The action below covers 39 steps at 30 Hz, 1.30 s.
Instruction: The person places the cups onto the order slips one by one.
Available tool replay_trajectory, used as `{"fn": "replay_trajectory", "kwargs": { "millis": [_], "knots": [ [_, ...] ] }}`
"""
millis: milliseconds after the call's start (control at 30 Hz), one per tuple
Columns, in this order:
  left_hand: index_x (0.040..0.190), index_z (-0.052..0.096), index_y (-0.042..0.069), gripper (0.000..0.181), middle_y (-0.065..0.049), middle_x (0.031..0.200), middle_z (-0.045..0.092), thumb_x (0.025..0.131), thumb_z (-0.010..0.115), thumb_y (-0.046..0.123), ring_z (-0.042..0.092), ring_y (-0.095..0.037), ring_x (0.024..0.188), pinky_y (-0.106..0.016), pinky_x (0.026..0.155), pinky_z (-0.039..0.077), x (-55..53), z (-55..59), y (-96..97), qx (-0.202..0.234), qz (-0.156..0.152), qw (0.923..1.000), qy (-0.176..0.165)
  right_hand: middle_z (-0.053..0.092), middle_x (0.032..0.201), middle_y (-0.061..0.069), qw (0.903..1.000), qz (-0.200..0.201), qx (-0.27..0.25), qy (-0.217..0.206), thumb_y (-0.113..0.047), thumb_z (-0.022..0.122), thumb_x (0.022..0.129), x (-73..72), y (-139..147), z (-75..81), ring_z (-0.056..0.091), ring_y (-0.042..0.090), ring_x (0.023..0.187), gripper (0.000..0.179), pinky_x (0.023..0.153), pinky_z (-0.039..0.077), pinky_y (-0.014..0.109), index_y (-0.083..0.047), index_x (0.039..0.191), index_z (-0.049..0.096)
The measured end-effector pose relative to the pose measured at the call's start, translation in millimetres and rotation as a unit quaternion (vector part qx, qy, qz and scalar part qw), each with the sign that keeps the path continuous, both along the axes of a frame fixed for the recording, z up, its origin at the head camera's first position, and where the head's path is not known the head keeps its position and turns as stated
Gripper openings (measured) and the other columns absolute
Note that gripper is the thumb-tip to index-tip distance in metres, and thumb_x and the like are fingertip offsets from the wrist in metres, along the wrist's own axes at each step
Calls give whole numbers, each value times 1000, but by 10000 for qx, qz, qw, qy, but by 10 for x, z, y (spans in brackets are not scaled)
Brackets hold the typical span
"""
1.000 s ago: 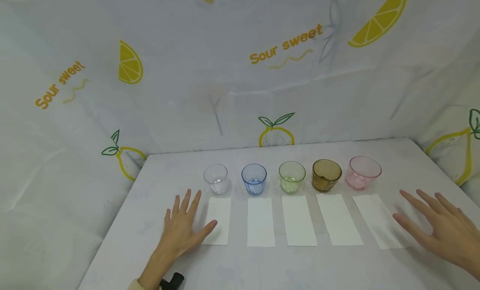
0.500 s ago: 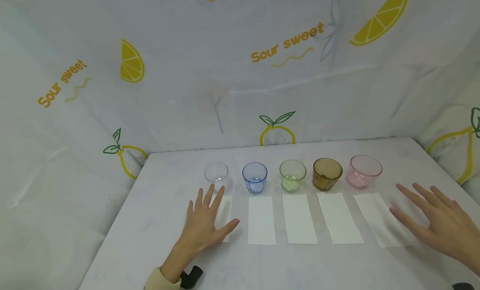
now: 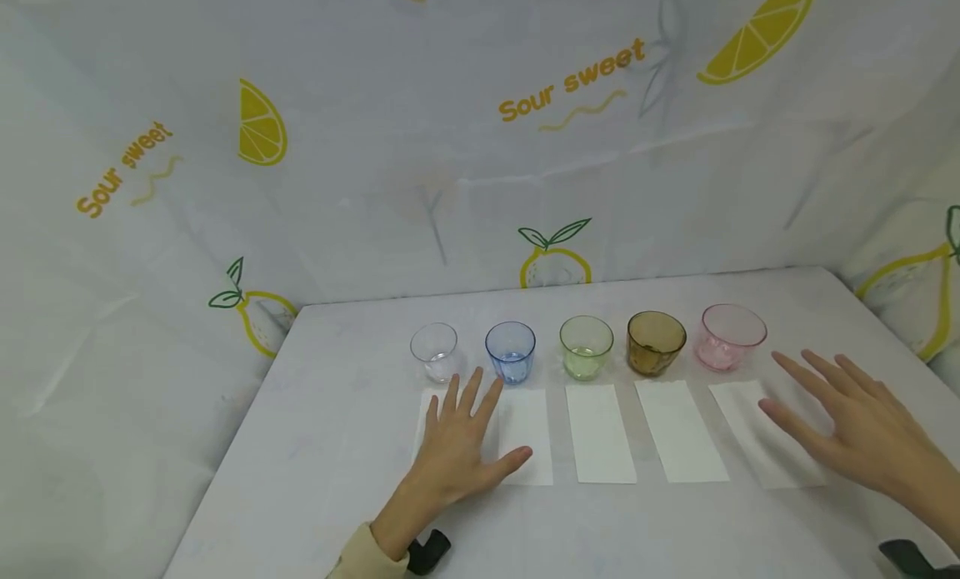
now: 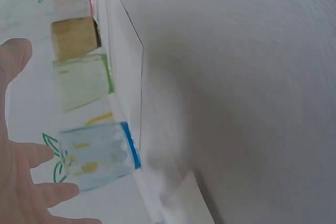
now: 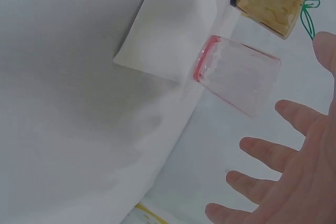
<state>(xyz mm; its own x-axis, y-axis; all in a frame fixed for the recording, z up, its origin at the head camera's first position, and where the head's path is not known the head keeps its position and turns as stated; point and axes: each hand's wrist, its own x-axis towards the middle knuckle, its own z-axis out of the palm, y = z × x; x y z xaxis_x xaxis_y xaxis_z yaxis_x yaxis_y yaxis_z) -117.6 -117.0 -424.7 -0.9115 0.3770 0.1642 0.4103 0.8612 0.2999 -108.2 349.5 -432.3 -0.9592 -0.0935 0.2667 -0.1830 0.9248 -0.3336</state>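
My left hand (image 3: 461, 450) hovers palm down with fingers spread, over the two leftmost white paper strips, and holds nothing. Its fingertips overlap the foot of the blue glass (image 3: 511, 354) in the head view. To the left of that glass stands a clear glass (image 3: 434, 354). My right hand (image 3: 862, 425), fingers also spread and holding nothing, is above the rightmost paper strip (image 3: 757, 421). The pink glass (image 3: 729, 337) stands just beyond it. Between the blue and pink glasses are a green glass (image 3: 587, 348) and a brown glass (image 3: 656, 344).
In front of the glasses lie several white paper strips, among them a middle strip (image 3: 602, 437) and one by the brown glass, a slanted strip (image 3: 682, 437). A white table (image 3: 300, 446) carries everything. Behind it hangs a lemon-print sheet (image 3: 360, 187).
My left hand has moved right, from the leftmost strip to over the first two strips. My right hand has shifted slightly left and forward. The glasses and strips stay put.
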Motion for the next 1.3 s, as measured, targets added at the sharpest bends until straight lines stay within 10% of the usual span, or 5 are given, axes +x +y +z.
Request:
{"fn": "replay_trajectory", "kwargs": {
  "millis": [567, 833, 1300],
  "knots": [
    [164, 22, 29, 91, -8, 170, 25, 91, 53, 74, 28, -43, 155, -64, 120, 30, -16, 111, 862, -153, -809, 9966, 21, 30, 154, 41, 9998, -14, -42, -189, -45, 65, 97, -211, -44, 116, 12, 63, 148, 85, 121, 2, 72, -6, 161, 27],
    [164, 22, 29, 93, -5, 169, 26, 90, 49, 79, 29, -37, 156, -52, 123, 33, -6, 20, 1383, -371, -1146, 9927, 101, 35, 152, 42, 9976, 344, -606, -19, -35, 71, 94, -408, -28, 190, 27, 64, 140, 86, 108, 18, 82, -4, 161, 27],
    [162, 16, 43, 96, 10, 167, 25, 82, 38, 92, 28, -24, 155, -42, 123, 31, -30, -166, 2255, -1165, -972, 9882, -186, 32, 153, 43, 9887, 592, -1361, -234, -29, 75, 91, -707, -37, 242, 27, 64, 140, 91, 108, 18, 81, -2, 161, 25]
  ]
}}
